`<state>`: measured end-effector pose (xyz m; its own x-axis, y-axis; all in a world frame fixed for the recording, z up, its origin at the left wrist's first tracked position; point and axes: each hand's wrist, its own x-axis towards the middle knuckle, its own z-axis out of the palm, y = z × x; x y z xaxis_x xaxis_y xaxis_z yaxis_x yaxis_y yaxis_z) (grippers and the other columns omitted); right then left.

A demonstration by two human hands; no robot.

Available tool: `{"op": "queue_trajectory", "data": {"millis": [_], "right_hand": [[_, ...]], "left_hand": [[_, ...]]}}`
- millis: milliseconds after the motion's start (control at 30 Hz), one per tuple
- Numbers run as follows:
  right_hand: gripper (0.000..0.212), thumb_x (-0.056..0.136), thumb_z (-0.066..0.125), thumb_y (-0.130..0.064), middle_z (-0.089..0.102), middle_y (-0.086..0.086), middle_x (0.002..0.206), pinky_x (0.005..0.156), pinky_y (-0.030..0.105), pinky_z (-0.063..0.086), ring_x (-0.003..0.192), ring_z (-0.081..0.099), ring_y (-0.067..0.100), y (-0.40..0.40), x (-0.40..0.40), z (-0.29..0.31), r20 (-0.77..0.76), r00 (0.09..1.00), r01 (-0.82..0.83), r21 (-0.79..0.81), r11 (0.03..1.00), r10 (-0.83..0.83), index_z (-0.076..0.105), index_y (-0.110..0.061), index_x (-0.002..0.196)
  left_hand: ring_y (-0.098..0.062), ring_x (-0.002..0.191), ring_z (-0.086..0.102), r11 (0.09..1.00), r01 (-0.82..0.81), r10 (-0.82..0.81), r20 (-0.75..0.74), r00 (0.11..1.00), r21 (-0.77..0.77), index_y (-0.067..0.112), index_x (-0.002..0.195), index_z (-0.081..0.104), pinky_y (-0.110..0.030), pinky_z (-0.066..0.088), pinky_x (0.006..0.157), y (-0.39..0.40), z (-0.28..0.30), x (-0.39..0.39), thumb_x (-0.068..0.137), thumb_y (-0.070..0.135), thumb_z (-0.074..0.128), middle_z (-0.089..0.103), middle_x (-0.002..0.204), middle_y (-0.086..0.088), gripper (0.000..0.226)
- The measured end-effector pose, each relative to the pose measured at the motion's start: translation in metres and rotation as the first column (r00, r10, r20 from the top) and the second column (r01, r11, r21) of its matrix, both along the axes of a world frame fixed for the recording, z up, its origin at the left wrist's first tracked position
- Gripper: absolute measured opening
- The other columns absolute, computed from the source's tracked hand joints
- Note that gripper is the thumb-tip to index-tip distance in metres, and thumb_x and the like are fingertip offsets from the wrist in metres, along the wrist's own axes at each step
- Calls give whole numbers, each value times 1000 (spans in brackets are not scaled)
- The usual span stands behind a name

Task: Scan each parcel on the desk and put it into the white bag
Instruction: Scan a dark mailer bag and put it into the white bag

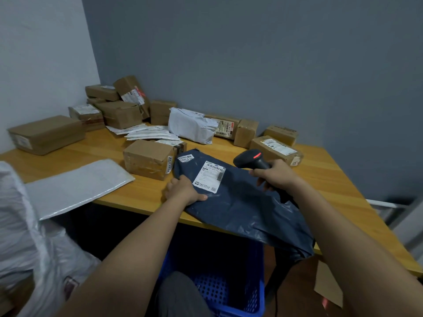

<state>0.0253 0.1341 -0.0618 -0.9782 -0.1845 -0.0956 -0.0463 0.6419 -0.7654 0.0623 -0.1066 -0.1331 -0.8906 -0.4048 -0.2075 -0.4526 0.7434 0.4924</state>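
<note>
- White bag [20, 225] at 8 o'clock, off the bench edge, mouth crumpled; something labelled showing through low down, contents otherwise unclear.
- Flat white mailer [77, 186] at 9 o'clock on the bench [332, 179], overhanging the near edge, untouched.
- Large brown box [47, 133] far at 10 o'clock; stack of brown boxes [119, 104] behind it in the corner, roughly 11 o'clock.
- Loose white envelopes [148, 132] fanned at 12 o'clock, white poly parcel [191, 125] just beside them.
- Brown box [148, 159] centre, touching the top-left corner of the dark blue poly parcel [240, 202].
- Left hand [183, 191] pressing on the blue parcel's left edge, fingers curled over it, thumb on top, pinning it flat; label [209, 176] facing up just right of that hand.
- Blue parcel lying across the near bench edge, tail hanging off at 5 o'clock.
- Right hand [274, 175] wrapped round the handle of the black scanner [251, 159], red light on, head tilted toward the label.
- More brown boxes [277, 148] at 1 to 2 o'clock behind the scanner.
- Blue perforated crate [219, 291] under the bench at 6 o'clock.
- Progress guess: mid-scan on the blue parcel, bagging not yet done; well over a dozen parcels left on the bench, so early in the job.
</note>
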Motion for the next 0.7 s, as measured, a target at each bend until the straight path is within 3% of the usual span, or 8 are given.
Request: {"op": "queue_trajectory", "data": {"millis": [133,233,333,467,567,700], "right_hand": [[19,89,70,-26,67,7,73,46,23,46,49,59,15,1,7,5,-46,999,6,-48,999,-8,57,-12,93],[19,89,70,-26,68,7,74,47,23,46,50,59,16,1,12,10,-62,998,-3,-52,999,0,58,-13,94],[22,89,70,-26,68,7,74,44,21,45,51,60,16,-2,14,13,-84,996,1,-56,998,-6,60,-9,99],[23,89,70,-23,68,7,72,45,23,46,48,58,17,-11,13,21,-140,989,21,-134,991,-40,59,-6,101],[25,89,70,-23,69,10,74,45,24,47,49,58,18,-24,16,33,-170,984,10,-206,979,-45,61,-4,102],[22,90,69,-18,66,12,72,40,21,45,47,56,18,-51,23,52,-199,978,-10,-325,946,-58,61,1,98]], "left_hand": [[-31,124,49,967,-66,83,-59,995,247,7,137,33,-43,43,103,-2,1,-5,54,34,93,50,137,-12,106],[-26,114,57,914,-20,76,-123,990,406,6,127,48,-38,47,97,-2,4,-8,48,21,96,60,127,-7,93],[-25,104,60,859,25,98,-212,972,511,4,115,60,-37,49,93,-4,19,-3,59,13,91,65,117,-7,65],[-29,110,58,763,73,234,-380,895,643,11,122,49,-40,48,91,-16,49,3,77,6,79,60,123,-9,54],[-28,110,58,753,140,267,-493,828,643,15,123,47,-40,49,90,-31,79,13,80,7,77,59,125,-8,53],[-27,115,55,813,129,317,-617,721,568,13,128,45,-41,47,95,-59,128,31,82,10,75,57,125,-5,55]]}}
